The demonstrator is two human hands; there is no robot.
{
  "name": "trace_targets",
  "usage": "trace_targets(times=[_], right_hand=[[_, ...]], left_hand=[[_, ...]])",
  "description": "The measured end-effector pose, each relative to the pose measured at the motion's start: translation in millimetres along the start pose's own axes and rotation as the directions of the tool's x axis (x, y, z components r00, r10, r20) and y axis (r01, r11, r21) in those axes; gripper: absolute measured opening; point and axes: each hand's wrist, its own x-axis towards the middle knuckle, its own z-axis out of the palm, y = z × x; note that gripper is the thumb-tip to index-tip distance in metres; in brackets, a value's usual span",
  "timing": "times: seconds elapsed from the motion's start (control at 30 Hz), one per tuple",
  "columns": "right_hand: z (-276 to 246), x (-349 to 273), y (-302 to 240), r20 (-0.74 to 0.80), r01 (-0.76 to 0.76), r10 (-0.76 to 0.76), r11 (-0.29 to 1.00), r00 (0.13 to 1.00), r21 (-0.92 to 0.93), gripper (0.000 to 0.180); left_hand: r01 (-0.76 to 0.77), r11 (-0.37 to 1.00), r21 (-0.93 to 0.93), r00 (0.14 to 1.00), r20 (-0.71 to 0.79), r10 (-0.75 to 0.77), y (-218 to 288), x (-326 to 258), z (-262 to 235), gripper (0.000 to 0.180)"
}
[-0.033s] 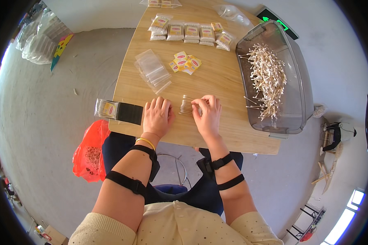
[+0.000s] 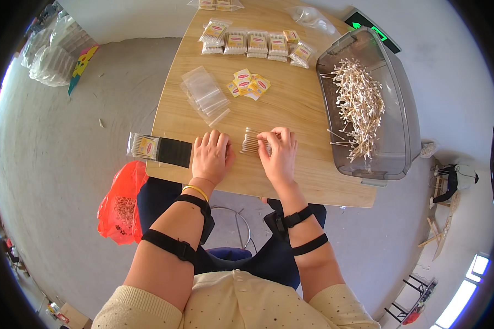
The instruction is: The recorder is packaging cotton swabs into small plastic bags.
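My left hand (image 2: 210, 158) lies palm down on the table's near side, fingers loosely stretched and slightly apart, with nothing seen in it. A small row of cotton swabs (image 2: 250, 141) lies on the wood between my hands. My right hand (image 2: 280, 156) is closed at the right end of this row, thumb and fingers bent over the swabs and hiding their tips. Left of my left hand, a black band or sleeve (image 2: 174, 151) adjoins a clear bag of cotton swabs (image 2: 143, 146) with a yellow label, which juts past the table's left edge.
Farther back lie clear zip bags (image 2: 205, 97), yellow-white cards (image 2: 248, 85) and a row of filled swab packs (image 2: 257, 43). A grey translucent bin (image 2: 335, 156) of loose swabs stands at the right. Below the table's left edge hangs a red plastic bag (image 2: 118, 197).
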Motion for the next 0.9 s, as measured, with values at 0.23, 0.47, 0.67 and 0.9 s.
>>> trace_targets(times=[0.23,0.47,0.67,0.9], right_hand=[[2.7,7.0,5.2,-0.011,0.006,-0.006,1.000,1.000,0.000,0.027],[-12.6,-1.9,14.4,0.005,-0.029,0.030,0.999,1.000,-0.019,0.031],[-83.2,-0.8,79.1,-0.164,-0.209,0.155,0.892,0.974,-0.400,0.029],[-105.3,-5.7,129.1,-0.049,-0.265,0.286,0.791,0.957,-0.551,0.023]], left_hand=[[-0.003,1.000,0.000,1.000,-0.006,0.003,1.5,0.3,-0.7,0.017],[-0.015,1.000,-0.018,1.000,-0.018,0.015,4.5,1.6,1.8,0.016],[-0.055,0.998,0.043,0.994,-0.097,0.059,-5.4,-1.1,3.9,0.018],[-0.030,1.000,0.007,0.999,-0.031,0.030,-0.6,1.1,4.6,0.014]])
